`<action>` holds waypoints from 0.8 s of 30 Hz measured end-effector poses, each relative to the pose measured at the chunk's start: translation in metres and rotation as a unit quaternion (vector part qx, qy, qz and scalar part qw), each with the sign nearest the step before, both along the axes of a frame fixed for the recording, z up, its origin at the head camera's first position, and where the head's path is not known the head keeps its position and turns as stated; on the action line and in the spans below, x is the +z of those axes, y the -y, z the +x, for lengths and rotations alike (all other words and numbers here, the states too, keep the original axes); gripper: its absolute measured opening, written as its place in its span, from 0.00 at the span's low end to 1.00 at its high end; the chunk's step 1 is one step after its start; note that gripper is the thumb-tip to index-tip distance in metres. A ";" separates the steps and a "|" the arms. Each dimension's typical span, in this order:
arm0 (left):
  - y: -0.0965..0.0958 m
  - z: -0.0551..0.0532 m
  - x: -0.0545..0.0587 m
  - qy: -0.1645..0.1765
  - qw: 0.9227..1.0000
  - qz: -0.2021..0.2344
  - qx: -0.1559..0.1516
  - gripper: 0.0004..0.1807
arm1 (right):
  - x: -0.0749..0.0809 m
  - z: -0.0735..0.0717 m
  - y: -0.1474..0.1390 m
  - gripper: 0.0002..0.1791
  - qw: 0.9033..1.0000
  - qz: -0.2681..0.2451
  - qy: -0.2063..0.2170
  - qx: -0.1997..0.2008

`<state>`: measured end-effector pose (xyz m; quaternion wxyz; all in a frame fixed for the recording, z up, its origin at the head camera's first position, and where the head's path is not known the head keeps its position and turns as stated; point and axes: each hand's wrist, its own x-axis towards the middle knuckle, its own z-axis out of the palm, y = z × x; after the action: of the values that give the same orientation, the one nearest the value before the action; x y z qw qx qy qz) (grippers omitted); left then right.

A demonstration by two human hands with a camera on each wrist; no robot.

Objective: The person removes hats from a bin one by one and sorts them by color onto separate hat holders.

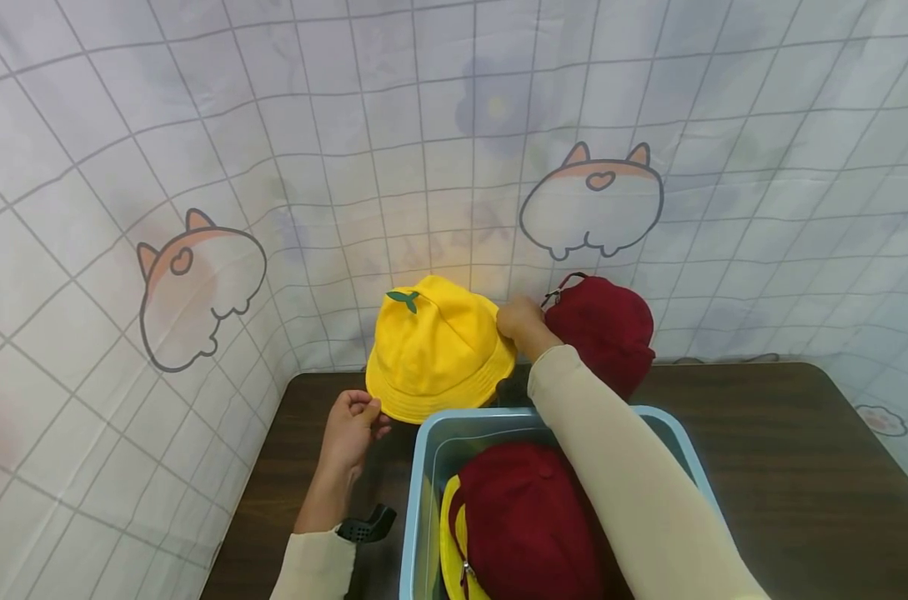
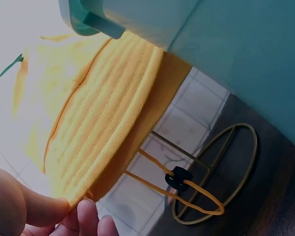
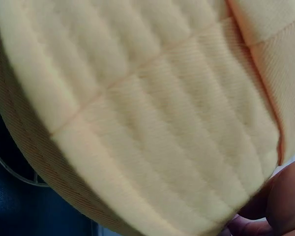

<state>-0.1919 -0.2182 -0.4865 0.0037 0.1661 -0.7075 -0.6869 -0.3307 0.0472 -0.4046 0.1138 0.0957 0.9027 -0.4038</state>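
A yellow bucket hat (image 1: 434,350) with a green sprout on top sits on a wire stand (image 2: 250,147) behind the bin. My left hand (image 1: 348,429) pinches the brim's lower left edge between thumb and fingers. On the opposite side, my right hand (image 1: 524,323) grips the brim; in the right wrist view its fingers (image 3: 290,194) show at the lower right corner. A chin cord (image 2: 201,189) with a black toggle hangs under the hat. Just right of my right hand is a dark red cap (image 1: 604,329), partly hidden by my sleeve.
A light blue plastic bin (image 1: 416,517) stands in front on the dark wooden table (image 1: 784,467). Inside it lie another dark red cap (image 1: 529,521) and something yellow with a brim (image 1: 449,542). A grid-patterned curtain (image 1: 438,125) hangs close behind the table.
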 end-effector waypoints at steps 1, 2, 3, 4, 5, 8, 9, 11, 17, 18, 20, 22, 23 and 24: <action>0.000 0.000 -0.001 -0.001 1.000 0.000 0.001 0.08 | -0.001 0.000 0.001 0.15 1.000 0.003 0.003 0.001; 0.001 0.000 -0.001 -0.002 1.000 0.000 0.001 0.08 | -0.003 -0.001 0.001 0.15 1.000 0.016 0.004 0.007; 0.001 0.000 -0.002 -0.003 1.000 -0.001 0.001 0.07 | -0.003 0.000 0.002 0.15 0.999 0.033 0.004 0.015; 0.001 -0.001 -0.003 -0.004 1.000 -0.003 0.001 0.08 | -0.004 0.000 0.002 0.15 0.999 0.042 0.005 0.018; 0.001 -0.001 -0.004 -0.004 1.000 -0.005 0.000 0.07 | -0.004 0.000 0.002 0.16 0.998 0.059 0.007 0.025; 0.003 -0.004 -0.007 0.003 1.000 -0.016 -0.005 0.07 | -0.005 0.002 0.003 0.17 0.994 0.099 0.008 0.040; 0.003 -0.005 -0.008 0.006 1.000 -0.020 -0.008 0.07 | -0.006 0.001 0.003 0.18 0.992 0.114 0.010 0.047; 0.003 -0.006 -0.010 0.010 0.999 -0.027 -0.014 0.06 | -0.008 0.001 0.003 0.19 0.990 0.130 0.015 0.057; 0.002 -0.009 -0.012 0.014 0.999 -0.041 -0.020 0.05 | -0.013 -0.001 0.001 0.20 0.989 0.132 0.022 0.066; 0.001 -0.009 -0.012 0.014 0.999 -0.043 -0.020 0.05 | -0.014 -0.001 0.001 0.21 0.989 0.130 0.024 0.066; 0.001 -0.010 -0.013 0.014 0.999 -0.049 -0.019 0.05 | -0.015 -0.001 0.001 0.21 0.990 0.122 0.027 0.060; 0.001 -0.010 -0.014 0.014 0.998 -0.053 -0.018 0.05 | -0.017 -0.002 0.001 0.22 0.991 0.119 0.029 0.057; 0.001 -0.010 -0.015 0.014 0.998 -0.055 -0.018 0.05 | -0.017 -0.002 0.001 0.22 0.990 0.123 0.030 0.057; 0.000 -0.010 -0.015 0.014 0.998 -0.056 -0.017 0.05 | -0.017 -0.003 0.002 0.22 0.989 0.129 0.031 0.060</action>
<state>-0.2020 -0.2185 -0.5013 -0.0087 0.1629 -0.7474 -0.6440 -0.3335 0.0454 -0.4216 0.1526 0.0679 0.9473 -0.2735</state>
